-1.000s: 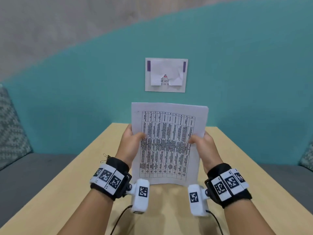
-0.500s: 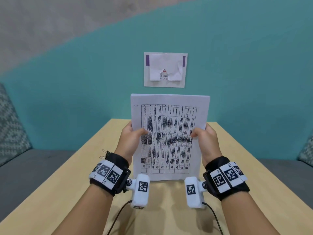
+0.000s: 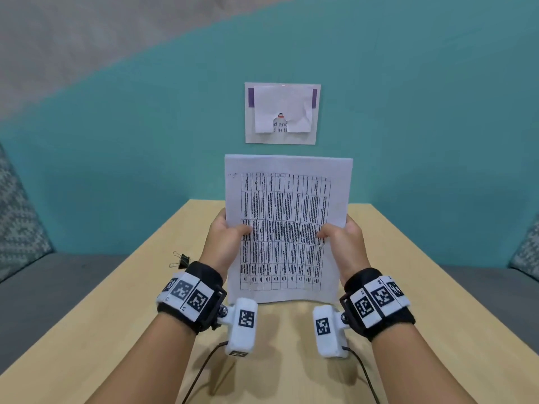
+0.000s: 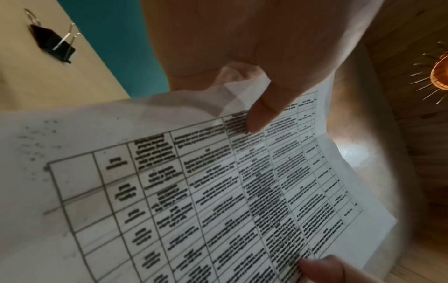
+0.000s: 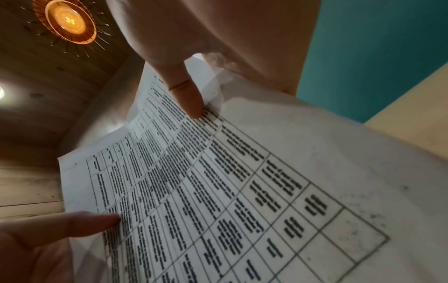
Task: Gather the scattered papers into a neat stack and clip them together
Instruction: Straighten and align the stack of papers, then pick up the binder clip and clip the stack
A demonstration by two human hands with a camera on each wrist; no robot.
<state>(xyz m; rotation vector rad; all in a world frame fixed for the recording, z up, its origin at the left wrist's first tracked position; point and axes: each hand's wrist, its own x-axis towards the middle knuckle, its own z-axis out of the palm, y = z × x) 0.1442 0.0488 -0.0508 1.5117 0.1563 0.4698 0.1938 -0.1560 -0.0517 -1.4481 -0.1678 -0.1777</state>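
I hold a stack of white papers upright on its bottom edge over the wooden table; the front sheet carries a printed table. My left hand grips the stack's left edge, thumb on the front, and my right hand grips the right edge the same way. In the left wrist view the papers lie under the left thumb; in the right wrist view the papers lie under the right thumb. A black binder clip lies on the table left of my left wrist.
A teal wall rises behind the table, with a paper notice stuck on it. Grey seats with patterned cushions flank the table on both sides. Cables run from the wrist cameras toward the near edge.
The stack has turned from a slight tilt to square and upright, with its sheets more evenly aligned. Both hands keep their grip on its side edges.
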